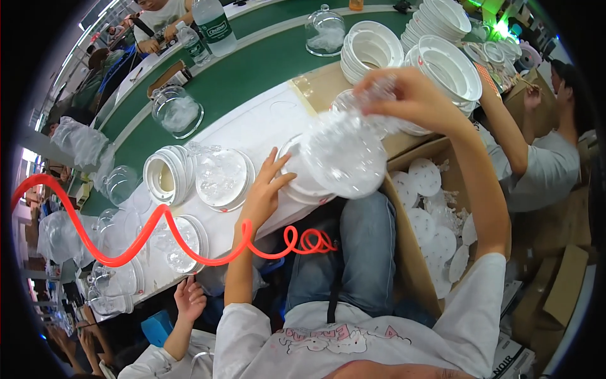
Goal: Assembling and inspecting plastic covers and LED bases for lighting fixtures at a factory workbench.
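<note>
Above the near edge of the white work board, my right hand [410,101] pinches the upper end of a clear dome cover [344,155], which is tilted and blurred by motion. Beneath the dome sits a white round base [303,177], partly hidden by it. My left hand [268,183] rests on the left side of this base with its fingers spread. To the left of that hand, another white base with a clear dome [222,179] stands on the board. Whether the dome touches the base under it, I cannot tell.
A red coiled hose [117,260] crosses the left side. Stacked white rings [372,50] stand at the far right. Beside my right leg, a cardboard box [404,243] holds white discs. Domes [178,112] sit on the green belt [252,69]. A co-worker's hand [189,298] is at left.
</note>
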A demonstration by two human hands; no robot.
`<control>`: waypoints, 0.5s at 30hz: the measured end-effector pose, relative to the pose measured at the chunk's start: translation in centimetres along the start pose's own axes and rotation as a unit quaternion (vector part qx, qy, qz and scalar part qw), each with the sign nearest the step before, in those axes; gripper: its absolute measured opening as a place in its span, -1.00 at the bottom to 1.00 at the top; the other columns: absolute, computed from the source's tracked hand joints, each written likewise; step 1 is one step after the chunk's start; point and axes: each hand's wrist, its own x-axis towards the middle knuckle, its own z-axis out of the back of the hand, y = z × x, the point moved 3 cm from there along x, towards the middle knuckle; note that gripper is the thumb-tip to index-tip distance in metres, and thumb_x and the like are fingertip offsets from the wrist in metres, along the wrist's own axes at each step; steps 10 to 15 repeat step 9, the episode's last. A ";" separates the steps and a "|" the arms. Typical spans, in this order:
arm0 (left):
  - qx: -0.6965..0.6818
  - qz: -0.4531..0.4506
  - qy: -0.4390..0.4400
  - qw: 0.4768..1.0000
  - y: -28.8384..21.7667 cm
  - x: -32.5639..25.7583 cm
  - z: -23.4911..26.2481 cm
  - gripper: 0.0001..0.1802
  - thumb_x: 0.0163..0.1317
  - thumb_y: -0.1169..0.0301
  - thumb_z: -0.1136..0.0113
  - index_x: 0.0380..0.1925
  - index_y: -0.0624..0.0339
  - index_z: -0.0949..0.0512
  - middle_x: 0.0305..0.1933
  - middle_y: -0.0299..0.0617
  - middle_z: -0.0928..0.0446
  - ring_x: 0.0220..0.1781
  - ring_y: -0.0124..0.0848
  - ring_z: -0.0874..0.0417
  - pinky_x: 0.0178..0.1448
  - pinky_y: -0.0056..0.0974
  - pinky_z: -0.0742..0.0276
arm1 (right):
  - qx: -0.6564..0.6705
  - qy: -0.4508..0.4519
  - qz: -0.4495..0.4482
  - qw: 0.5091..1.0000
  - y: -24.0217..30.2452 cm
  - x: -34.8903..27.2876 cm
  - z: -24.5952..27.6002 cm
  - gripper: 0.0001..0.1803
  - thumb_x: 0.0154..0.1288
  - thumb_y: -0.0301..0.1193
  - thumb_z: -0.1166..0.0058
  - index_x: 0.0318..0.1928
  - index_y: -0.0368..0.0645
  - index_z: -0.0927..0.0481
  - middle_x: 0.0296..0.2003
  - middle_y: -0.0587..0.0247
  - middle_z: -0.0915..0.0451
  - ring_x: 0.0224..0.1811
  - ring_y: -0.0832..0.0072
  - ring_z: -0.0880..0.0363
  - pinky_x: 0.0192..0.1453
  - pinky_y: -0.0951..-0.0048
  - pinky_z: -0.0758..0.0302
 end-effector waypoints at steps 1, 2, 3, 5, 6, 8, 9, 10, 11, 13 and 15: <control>-0.014 0.032 -0.007 0.999 0.2 -0.7 -0.1 -0.51 -0.13 0.84 0.08 -0.19 0.16 -0.53 0.26 -0.07 -0.26 0.38 -0.02 -0.08 0.36 -0.05 -0.15 | 0.033 -0.007 0.007 0.999 -0.6 1.1 -0.7 -0.78 0.09 -0.44 -0.17 -0.22 -0.22 -0.56 -0.42 0.32 -0.59 -0.39 0.71 -0.50 -0.35 0.65 -0.40; -0.013 0.050 -0.017 0.999 0.5 -1.3 -0.3 -0.46 -0.14 0.86 0.13 -0.16 0.16 -0.53 0.30 -0.03 -0.19 0.38 -0.01 -0.07 0.35 -0.07 -0.18 | 0.037 -0.006 0.006 0.999 -1.4 2.2 -1.5 -0.78 0.09 -0.44 -0.17 -0.22 -0.22 -0.56 -0.42 0.32 -0.59 -0.39 0.71 -0.50 -0.35 0.65 -0.40; -0.016 0.051 -0.015 0.998 0.3 -1.4 -0.8 -0.46 -0.14 0.86 0.13 -0.16 0.16 -0.53 0.30 -0.03 -0.19 0.38 -0.01 -0.07 0.35 -0.07 -0.18 | 0.016 -0.004 -0.008 1.000 -2.4 3.2 -2.2 -0.77 0.09 -0.43 -0.16 -0.21 -0.23 -0.55 -0.43 0.32 -0.59 -0.39 0.70 -0.51 -0.35 0.64 -0.40; -0.008 0.112 -0.060 0.992 0.3 -1.9 -1.2 -0.39 -0.17 0.88 0.18 -0.10 0.16 -0.52 0.32 0.03 -0.14 0.38 0.00 -0.07 0.34 -0.07 -0.18 | -0.002 -0.001 -0.022 1.000 -4.0 4.3 -4.0 -0.75 0.09 -0.42 -0.15 -0.20 -0.23 -0.55 -0.45 0.31 -0.59 -0.40 0.69 -0.51 -0.35 0.63 -0.40; -0.024 0.097 -0.057 0.993 0.4 -2.3 -1.3 -0.33 -0.15 0.83 0.17 0.02 0.10 -0.46 0.35 0.06 -0.09 0.39 -0.01 -0.07 0.35 -0.07 -0.14 | 0.000 -0.005 -0.030 1.000 -4.7 4.5 -4.8 -0.74 0.09 -0.41 -0.15 -0.18 -0.24 -0.55 -0.45 0.30 -0.59 -0.40 0.66 -0.52 -0.35 0.62 -0.41; -0.137 0.107 -0.107 0.979 -0.3 -3.3 -2.4 -0.31 -0.11 0.72 0.09 0.14 0.05 -0.36 0.35 0.09 -0.08 0.40 -0.02 -0.07 0.38 -0.07 -0.04 | 0.002 -0.015 -0.033 0.999 -5.9 4.5 -6.0 -0.71 0.08 -0.41 -0.15 -0.17 -0.25 -0.55 -0.41 0.25 -0.61 -0.41 0.58 -0.54 -0.32 0.59 -0.43; -0.138 0.101 -0.082 0.982 -0.1 -3.8 -2.7 -0.31 -0.08 0.62 0.01 0.19 0.01 -0.30 0.36 0.08 -0.08 0.41 0.02 -0.01 0.41 -0.04 0.08 | -0.020 0.002 -0.057 0.998 -6.3 4.8 -6.7 -0.70 0.09 -0.41 -0.14 -0.12 -0.20 -0.55 -0.39 0.23 -0.61 -0.36 0.56 -0.56 -0.23 0.56 -0.47; -0.138 0.101 -0.082 0.982 -0.1 -3.8 -2.7 -0.31 -0.08 0.62 0.01 0.19 0.01 -0.30 0.36 0.08 -0.08 0.41 0.02 -0.01 0.41 -0.04 0.08 | -0.020 0.002 -0.057 0.998 -6.3 4.8 -6.7 -0.70 0.09 -0.41 -0.14 -0.12 -0.20 -0.55 -0.39 0.23 -0.61 -0.36 0.56 -0.56 -0.23 0.56 -0.47; -0.138 0.101 -0.082 0.982 -0.1 -3.8 -2.7 -0.31 -0.08 0.62 0.01 0.19 0.01 -0.30 0.36 0.08 -0.08 0.41 0.02 -0.01 0.41 -0.04 0.08 | -0.020 0.002 -0.057 0.998 -6.3 4.8 -6.7 -0.70 0.09 -0.41 -0.14 -0.12 -0.20 -0.55 -0.39 0.23 -0.61 -0.36 0.56 -0.56 -0.23 0.56 -0.47; -0.138 0.101 -0.082 0.982 -0.1 -3.8 -2.7 -0.31 -0.08 0.62 0.01 0.19 0.01 -0.30 0.36 0.08 -0.08 0.41 0.02 -0.01 0.41 -0.04 0.08 | -0.020 0.002 -0.057 0.998 -6.3 4.8 -6.7 -0.70 0.09 -0.41 -0.14 -0.12 -0.20 -0.55 -0.39 0.23 -0.61 -0.36 0.56 -0.56 -0.23 0.56 -0.47; -0.138 0.101 -0.082 0.982 -0.1 -3.8 -2.7 -0.31 -0.08 0.62 0.01 0.19 0.01 -0.30 0.36 0.08 -0.08 0.41 0.02 -0.01 0.41 -0.04 0.08 | -0.020 0.002 -0.057 0.998 -6.3 4.8 -6.7 -0.70 0.09 -0.41 -0.14 -0.12 -0.20 -0.55 -0.39 0.23 -0.61 -0.36 0.56 -0.56 -0.23 0.56 -0.47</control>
